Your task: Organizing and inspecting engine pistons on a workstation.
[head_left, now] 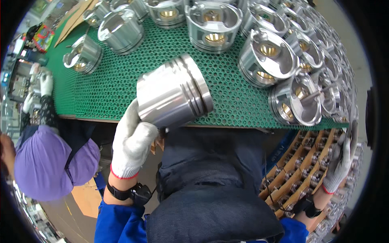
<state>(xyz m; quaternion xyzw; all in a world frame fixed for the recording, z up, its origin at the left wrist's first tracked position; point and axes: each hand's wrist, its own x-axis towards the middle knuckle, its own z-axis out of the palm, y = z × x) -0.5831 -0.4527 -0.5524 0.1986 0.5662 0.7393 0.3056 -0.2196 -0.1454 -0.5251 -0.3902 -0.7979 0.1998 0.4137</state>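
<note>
In my left hand (133,141), which wears a white knit glove, I hold a shiny metal piston (174,91). It is tilted on its side above the table's front edge, its ring grooves facing right and its closed end turned away from the palm. My right hand (341,158), in a white glove with greyed fingers, is at the far right beside the table corner. Its fingers stretch upward and appear to hold nothing. Closest to it on the table is a tilted piston (298,101), with a thin metal rod (318,94) by its open end.
Many pistons with brass-coloured bores, such as one upright piston (214,28), stand on the green perforated mat (170,46). Below the right corner, a divided wooden crate (300,162) holds metal parts. At left, a person in a purple cap (52,162) works with gloved hands. Cardboard (75,20) lies far left.
</note>
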